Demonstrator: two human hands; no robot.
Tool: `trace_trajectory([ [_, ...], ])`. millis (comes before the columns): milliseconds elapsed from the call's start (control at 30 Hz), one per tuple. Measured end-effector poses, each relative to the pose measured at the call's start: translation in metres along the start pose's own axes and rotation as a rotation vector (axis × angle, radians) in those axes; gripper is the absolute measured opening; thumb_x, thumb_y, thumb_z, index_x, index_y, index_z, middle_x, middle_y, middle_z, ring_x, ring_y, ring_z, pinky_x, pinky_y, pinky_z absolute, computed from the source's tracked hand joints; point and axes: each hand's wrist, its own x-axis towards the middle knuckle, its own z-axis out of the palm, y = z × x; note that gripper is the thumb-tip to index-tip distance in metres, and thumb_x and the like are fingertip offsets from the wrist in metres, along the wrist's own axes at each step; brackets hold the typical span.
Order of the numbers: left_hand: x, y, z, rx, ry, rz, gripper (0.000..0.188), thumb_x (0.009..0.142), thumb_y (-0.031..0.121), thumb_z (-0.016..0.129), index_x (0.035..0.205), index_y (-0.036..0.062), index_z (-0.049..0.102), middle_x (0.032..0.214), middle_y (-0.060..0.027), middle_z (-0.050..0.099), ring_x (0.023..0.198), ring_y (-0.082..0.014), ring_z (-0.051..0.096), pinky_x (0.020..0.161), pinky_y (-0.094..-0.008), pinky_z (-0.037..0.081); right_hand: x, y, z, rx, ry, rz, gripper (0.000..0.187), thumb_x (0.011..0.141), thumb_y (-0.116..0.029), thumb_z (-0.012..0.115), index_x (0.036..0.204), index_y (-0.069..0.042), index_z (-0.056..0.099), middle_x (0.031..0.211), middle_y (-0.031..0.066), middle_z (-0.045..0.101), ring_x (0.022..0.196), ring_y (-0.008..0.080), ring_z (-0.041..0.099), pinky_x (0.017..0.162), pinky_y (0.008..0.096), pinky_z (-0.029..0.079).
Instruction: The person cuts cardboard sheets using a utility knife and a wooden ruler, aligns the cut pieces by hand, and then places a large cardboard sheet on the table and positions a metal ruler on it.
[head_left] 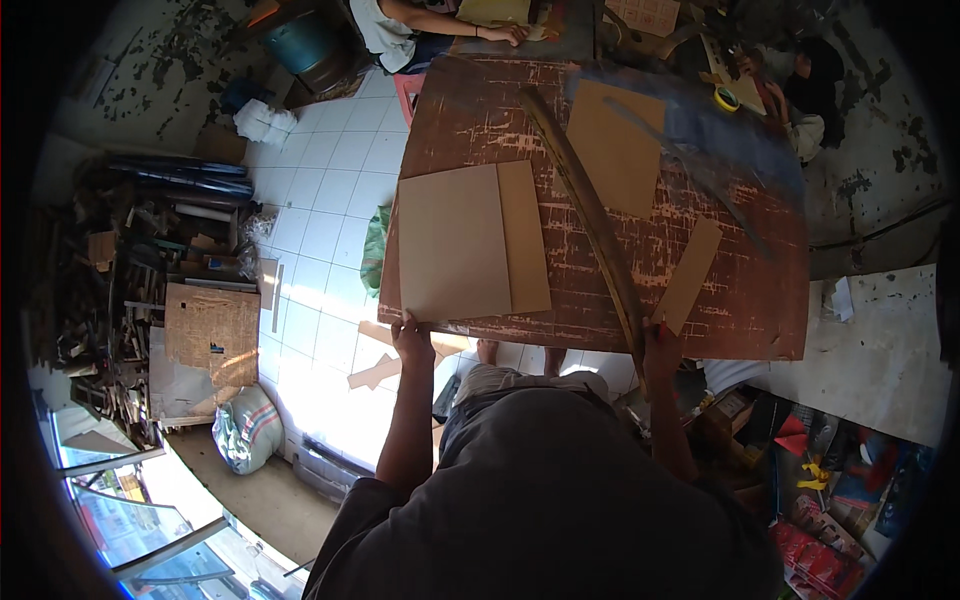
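Observation:
My left hand (pixel 412 338) is closed on the near left corner of a grey-brown cardboard sheet (pixel 455 240), thumb on top. Under that sheet, another brown sheet (pixel 527 240) sticks out to the right. A long, narrow wooden strip (pixel 585 200) runs across the table from far left to near right, looking curved. At its near end, my right hand (pixel 661 347) is closed around or against it; a thin pointed object, perhaps a pencil, shows by the fingers. Beside this hand lies a narrow cardboard piece (pixel 688 277). Beyond the strip rests a larger cardboard sheet (pixel 615 150).
The worn red-brown table (pixel 740 330) has scratched patches. A co-worker's hand (pixel 505 35) is at the far edge, and yellow tape (pixel 726 98) lies far right. Cardboard offcuts (pixel 375 372) are on the tiled floor. Scrap piles (pixel 100 270) stand left; clutter (pixel 820 480) fills the lower right.

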Motion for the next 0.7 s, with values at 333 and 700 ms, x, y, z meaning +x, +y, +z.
trace_trajectory([
  [333, -0.033, -0.075, -0.024, 0.714, -0.184, 0.235, 0.031, 0.094, 0.022, 0.069, 0.114, -0.0014, 0.067, 0.101, -0.0165, 0.065, 0.100, -0.0220, 0.062, 0.090, -0.0318, 0.051, 0.049, -0.007, -0.026, 0.117, -0.229, 0.022, 0.045, 0.095, -0.041, 0.064, 0.083, 0.002, 0.065, 0.073, 0.0189, 0.061, 0.073, 0.0361, 0.061, 0.069, 0.0455, 0.046],
  [700, -0.118, -0.041, 0.005, 0.444, -0.020, 0.070, 0.036, 0.097, 0.022, 0.063, 0.120, -0.0053, 0.064, 0.102, -0.0141, 0.069, 0.093, -0.0233, 0.071, 0.075, -0.0332, 0.057, 0.087, 0.023, -0.029, -0.101, -0.350, -0.070, 0.045, 0.096, -0.043, 0.060, 0.095, 0.001, 0.064, 0.087, 0.0230, 0.064, 0.084, 0.0421, 0.064, 0.074, 0.0476, 0.047],
])
